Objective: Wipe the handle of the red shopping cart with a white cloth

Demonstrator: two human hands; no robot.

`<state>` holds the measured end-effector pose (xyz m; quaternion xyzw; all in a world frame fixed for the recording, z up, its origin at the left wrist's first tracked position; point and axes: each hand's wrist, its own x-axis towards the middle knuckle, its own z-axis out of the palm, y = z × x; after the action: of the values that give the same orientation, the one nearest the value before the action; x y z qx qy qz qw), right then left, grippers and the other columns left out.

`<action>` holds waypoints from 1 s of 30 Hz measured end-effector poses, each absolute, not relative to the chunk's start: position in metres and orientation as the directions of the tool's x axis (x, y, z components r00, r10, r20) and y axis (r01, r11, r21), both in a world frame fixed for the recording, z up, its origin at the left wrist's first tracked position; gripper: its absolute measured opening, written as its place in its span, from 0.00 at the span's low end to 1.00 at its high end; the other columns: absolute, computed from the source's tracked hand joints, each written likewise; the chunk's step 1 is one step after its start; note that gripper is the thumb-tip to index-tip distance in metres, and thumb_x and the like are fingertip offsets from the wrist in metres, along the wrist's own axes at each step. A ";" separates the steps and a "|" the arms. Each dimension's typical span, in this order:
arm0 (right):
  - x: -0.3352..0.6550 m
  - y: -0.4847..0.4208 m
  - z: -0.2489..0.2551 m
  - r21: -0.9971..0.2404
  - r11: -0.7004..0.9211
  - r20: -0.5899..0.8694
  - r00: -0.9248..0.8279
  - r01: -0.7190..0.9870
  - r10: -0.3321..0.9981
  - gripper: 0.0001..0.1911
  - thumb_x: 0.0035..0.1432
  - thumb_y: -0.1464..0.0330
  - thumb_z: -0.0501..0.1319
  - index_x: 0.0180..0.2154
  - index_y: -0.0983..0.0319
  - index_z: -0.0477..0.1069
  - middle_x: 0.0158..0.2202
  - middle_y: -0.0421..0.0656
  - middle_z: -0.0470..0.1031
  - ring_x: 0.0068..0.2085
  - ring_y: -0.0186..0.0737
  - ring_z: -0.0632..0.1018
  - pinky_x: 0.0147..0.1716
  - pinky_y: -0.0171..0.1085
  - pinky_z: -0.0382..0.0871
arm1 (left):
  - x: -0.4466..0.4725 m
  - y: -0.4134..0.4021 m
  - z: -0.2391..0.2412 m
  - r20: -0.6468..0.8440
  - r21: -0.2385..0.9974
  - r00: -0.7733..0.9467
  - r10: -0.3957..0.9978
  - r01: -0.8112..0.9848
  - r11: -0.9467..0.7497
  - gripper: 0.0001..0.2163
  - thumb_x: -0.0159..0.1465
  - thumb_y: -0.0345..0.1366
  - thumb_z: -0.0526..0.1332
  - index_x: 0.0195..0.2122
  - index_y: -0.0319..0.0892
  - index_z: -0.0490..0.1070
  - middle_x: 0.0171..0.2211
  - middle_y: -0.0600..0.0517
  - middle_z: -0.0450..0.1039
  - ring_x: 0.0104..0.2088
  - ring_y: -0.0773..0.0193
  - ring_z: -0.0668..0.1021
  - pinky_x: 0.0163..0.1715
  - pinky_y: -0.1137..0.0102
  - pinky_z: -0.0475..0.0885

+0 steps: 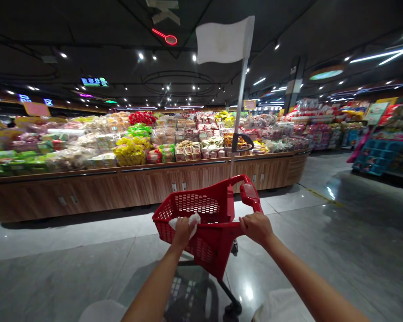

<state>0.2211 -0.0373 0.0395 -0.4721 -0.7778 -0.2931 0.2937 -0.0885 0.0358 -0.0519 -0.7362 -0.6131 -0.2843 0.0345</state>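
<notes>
A small red plastic shopping cart [204, 214] stands on the tiled floor right in front of me. My left hand [182, 231] is closed on a white cloth [192, 221] pressed against the cart's near left rim. My right hand [257, 227] grips the cart's red handle [251, 197] on the right side. A white pole with a white flag [223, 41] rises from the cart.
A long wooden display counter [147, 183] piled with packaged snacks runs across ahead. More shelves [383, 143] with goods stand at the right. Glossy grey floor [339, 232] opens to the right and left of the cart.
</notes>
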 end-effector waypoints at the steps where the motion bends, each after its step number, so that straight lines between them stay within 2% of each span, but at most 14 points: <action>1: 0.230 -0.035 0.039 0.194 0.396 0.747 -0.397 0.897 0.533 0.23 0.62 0.69 0.52 0.15 0.61 0.70 0.16 0.39 0.73 0.19 0.31 0.69 0.28 0.37 0.52 | -0.103 0.035 -0.054 0.451 0.257 0.086 0.888 0.941 -0.222 0.12 0.66 0.42 0.52 0.30 0.42 0.70 0.32 0.49 0.73 0.39 0.56 0.74 0.47 0.61 0.66; 5: 0.257 -0.025 0.038 0.230 0.438 0.778 -0.435 0.869 0.454 0.24 0.62 0.70 0.51 0.14 0.61 0.68 0.15 0.39 0.71 0.19 0.31 0.68 0.30 0.37 0.54 | -0.151 0.022 -0.059 0.427 0.187 0.035 0.903 0.974 -0.126 0.12 0.66 0.42 0.53 0.39 0.41 0.71 0.40 0.47 0.74 0.46 0.52 0.73 0.55 0.54 0.59; 7: 0.264 -0.019 0.039 0.226 0.443 0.791 -0.429 0.867 0.436 0.24 0.61 0.71 0.51 0.14 0.61 0.67 0.15 0.38 0.71 0.19 0.31 0.68 0.30 0.36 0.55 | -0.156 0.015 -0.059 0.405 0.204 -0.007 0.914 0.975 -0.083 0.13 0.66 0.42 0.52 0.42 0.40 0.71 0.43 0.45 0.74 0.49 0.51 0.72 0.57 0.50 0.54; 10: 0.267 -0.010 0.038 0.207 0.436 0.804 -0.406 0.876 0.434 0.23 0.61 0.71 0.51 0.14 0.61 0.68 0.15 0.39 0.70 0.19 0.31 0.68 0.30 0.36 0.56 | -0.126 0.005 -0.053 0.377 0.254 -0.026 0.926 0.964 -0.077 0.16 0.67 0.44 0.49 0.40 0.40 0.72 0.41 0.44 0.75 0.47 0.52 0.73 0.57 0.50 0.53; 13: 0.264 -0.003 0.037 0.190 0.430 0.807 -0.390 0.883 0.444 0.23 0.61 0.71 0.51 0.14 0.61 0.68 0.15 0.39 0.70 0.19 0.31 0.68 0.30 0.36 0.56 | -0.053 -0.004 -0.039 0.404 0.308 0.089 0.910 0.924 -0.227 0.17 0.68 0.44 0.48 0.40 0.41 0.73 0.39 0.46 0.76 0.43 0.55 0.74 0.54 0.55 0.58; 16: 0.257 0.000 0.036 0.174 0.421 0.805 -0.375 0.890 0.459 0.23 0.61 0.71 0.51 0.15 0.61 0.69 0.16 0.40 0.71 0.20 0.31 0.68 0.30 0.36 0.55 | 0.030 -0.013 -0.018 0.487 0.349 0.199 0.850 0.848 -0.398 0.16 0.67 0.43 0.52 0.50 0.44 0.70 0.45 0.46 0.74 0.45 0.55 0.73 0.50 0.59 0.62; 18: 0.252 0.001 0.036 0.174 0.415 0.798 -0.375 0.893 0.472 0.23 0.61 0.71 0.51 0.15 0.62 0.69 0.16 0.40 0.71 0.20 0.31 0.68 0.30 0.36 0.55 | 0.069 -0.017 -0.005 0.545 0.345 0.252 0.800 0.802 -0.488 0.18 0.66 0.44 0.54 0.56 0.48 0.66 0.51 0.46 0.71 0.49 0.53 0.71 0.50 0.57 0.61; 20: 0.249 0.002 0.037 0.174 0.406 0.783 -0.376 0.897 0.495 0.23 0.62 0.71 0.50 0.16 0.62 0.70 0.17 0.41 0.72 0.21 0.32 0.68 0.30 0.36 0.54 | 0.086 -0.015 0.002 0.569 0.338 0.288 0.771 0.772 -0.538 0.20 0.65 0.45 0.55 0.58 0.51 0.64 0.52 0.46 0.71 0.50 0.51 0.70 0.50 0.55 0.61; 25: 0.245 0.006 0.035 0.155 0.406 0.760 -0.372 0.900 0.533 0.22 0.62 0.70 0.51 0.17 0.62 0.71 0.19 0.41 0.73 0.22 0.32 0.69 0.31 0.36 0.54 | 0.045 0.004 -0.015 0.542 0.326 0.318 0.778 0.774 -0.543 0.17 0.65 0.42 0.57 0.55 0.48 0.67 0.45 0.48 0.74 0.47 0.53 0.72 0.50 0.56 0.61; 30: 0.245 0.011 0.036 0.154 0.407 0.752 -0.374 0.900 0.543 0.23 0.62 0.69 0.50 0.17 0.62 0.72 0.19 0.41 0.73 0.22 0.33 0.69 0.31 0.36 0.55 | -0.044 0.022 -0.034 0.418 0.234 0.256 0.872 0.897 -0.375 0.14 0.64 0.36 0.57 0.49 0.41 0.71 0.41 0.46 0.74 0.45 0.54 0.73 0.49 0.61 0.63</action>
<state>0.2447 0.0113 0.0355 -0.4637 -0.7780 -0.2858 0.3130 -0.0445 0.0217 -0.0338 -0.7919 -0.5584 -0.2457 0.0258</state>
